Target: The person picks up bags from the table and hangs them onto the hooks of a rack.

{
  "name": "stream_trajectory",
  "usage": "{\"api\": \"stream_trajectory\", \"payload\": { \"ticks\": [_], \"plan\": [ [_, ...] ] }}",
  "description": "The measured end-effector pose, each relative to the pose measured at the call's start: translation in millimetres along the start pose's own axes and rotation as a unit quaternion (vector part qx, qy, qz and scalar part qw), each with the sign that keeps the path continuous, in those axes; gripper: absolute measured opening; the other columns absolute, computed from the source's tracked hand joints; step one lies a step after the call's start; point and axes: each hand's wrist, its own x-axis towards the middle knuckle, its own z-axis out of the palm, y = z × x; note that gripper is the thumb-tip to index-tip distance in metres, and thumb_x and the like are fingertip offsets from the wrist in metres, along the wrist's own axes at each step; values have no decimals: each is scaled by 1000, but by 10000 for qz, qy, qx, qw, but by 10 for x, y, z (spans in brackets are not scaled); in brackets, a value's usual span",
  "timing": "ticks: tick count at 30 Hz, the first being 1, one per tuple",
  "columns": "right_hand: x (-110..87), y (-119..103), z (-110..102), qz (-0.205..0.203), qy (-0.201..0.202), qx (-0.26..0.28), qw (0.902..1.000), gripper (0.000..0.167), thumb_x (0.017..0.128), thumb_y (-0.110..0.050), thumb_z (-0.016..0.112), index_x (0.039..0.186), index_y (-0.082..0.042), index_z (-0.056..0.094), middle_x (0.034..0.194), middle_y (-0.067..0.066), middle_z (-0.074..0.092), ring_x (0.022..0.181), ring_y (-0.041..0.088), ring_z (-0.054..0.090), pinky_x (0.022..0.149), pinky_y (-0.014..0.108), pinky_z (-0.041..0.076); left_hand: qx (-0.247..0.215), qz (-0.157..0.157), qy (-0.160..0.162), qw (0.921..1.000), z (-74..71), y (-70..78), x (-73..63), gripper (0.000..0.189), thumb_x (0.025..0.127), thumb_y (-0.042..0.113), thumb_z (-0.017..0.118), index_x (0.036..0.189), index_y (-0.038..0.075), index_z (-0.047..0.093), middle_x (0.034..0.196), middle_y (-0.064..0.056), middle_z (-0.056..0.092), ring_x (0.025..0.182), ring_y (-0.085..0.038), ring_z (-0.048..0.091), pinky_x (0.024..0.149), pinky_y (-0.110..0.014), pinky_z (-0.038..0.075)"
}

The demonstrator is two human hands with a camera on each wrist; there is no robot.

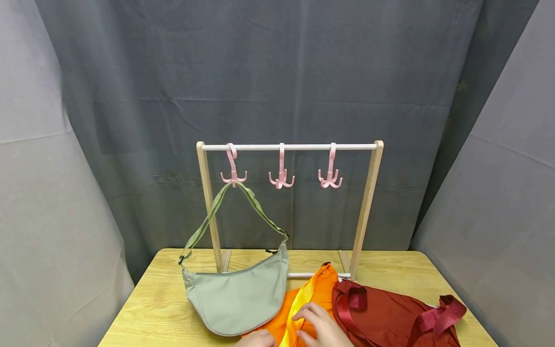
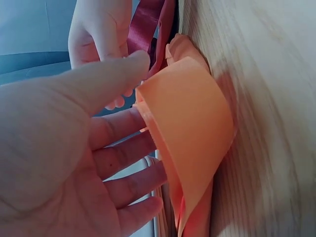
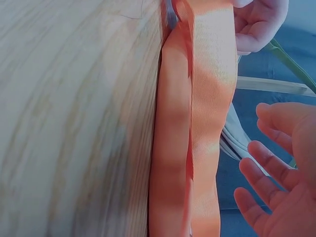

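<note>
An orange bag (image 1: pixel 327 279) with a yellow strap (image 1: pixel 300 308) lies at the table's front. My left hand (image 1: pixel 258 339) is at its left edge, partly cut off by the head view. The left wrist view has the fingers (image 2: pixel 123 153) of this hand fairly straight, reaching behind an orange fold (image 2: pixel 192 118), the thumb apart from it. Over the orange bag is my right hand (image 1: pixel 323 327). In the right wrist view its fingers (image 3: pixel 266 182) are loosely bent beside the strap (image 3: pixel 212 98), with nothing held. A sage-green bag (image 1: pixel 240 294) hangs from the left pink hook (image 1: pixel 232 166).
A dark red bag (image 1: pixel 386 313) with wide straps lies on the right of the wooden table (image 1: pixel 143 308). Behind stands a wooden rack (image 1: pixel 366 207) with a white top bar (image 1: pixel 303 147). The middle hook (image 1: pixel 282 166) and right hook (image 1: pixel 331 166) bear no bag. Grey curtains enclose the table.
</note>
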Motion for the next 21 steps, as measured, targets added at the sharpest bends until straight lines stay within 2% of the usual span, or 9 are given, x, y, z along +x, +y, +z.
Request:
{"api": "stream_trajectory", "payload": {
  "ticks": [9, 12, 17, 19, 21],
  "plan": [
    [-23, 7, 15, -120, 139, -37, 9998, 24, 90, -15, 79, 110, -21, 69, 109, -9, 59, 95, 7, 54, 76, 26, 52, 163, -362, -165, 9991, -15, 102, 22, 15, 98, 34, 63, 92, 23, 70, 83, 20, 53, 73, 10, 46, 67, -11, 43],
    [-29, 10, 9, -140, 143, -25, 9998, 24, 90, -15, 79, 111, -21, 69, 109, -10, 59, 96, 7, 54, 77, 26, 52, 311, -165, -80, 9993, -8, 86, 33, 15, 98, 33, 62, 91, 22, 70, 82, 19, 53, 72, 10, 46, 66, -8, 40],
    [-31, 17, 2, -169, 79, 11, 9998, 23, 91, -15, 78, 111, -22, 69, 110, -10, 59, 96, 7, 54, 76, 25, 51, 543, 553, 276, 9966, 5, 23, 56, 14, 97, 28, 63, 89, 19, 69, 81, 15, 56, 71, 10, 45, 67, -1, 33],
    [-28, 18, -3, -154, 38, 28, 9999, 24, 91, -15, 78, 111, -22, 68, 110, -10, 59, 97, 7, 54, 76, 25, 51, 527, 662, 336, 9958, 11, 4, 67, 13, 97, 28, 63, 89, 20, 68, 81, 15, 55, 71, 11, 44, 67, 0, 32],
    [-24, 18, -10, -108, -9, 66, 9999, 24, 91, -15, 78, 111, -23, 68, 110, -10, 59, 97, 7, 53, 77, 25, 51, 423, 607, 328, 9967, 14, -1, 77, 12, 97, 28, 63, 90, 20, 67, 81, 16, 55, 72, 10, 44, 68, -1, 34]
  ]
}}
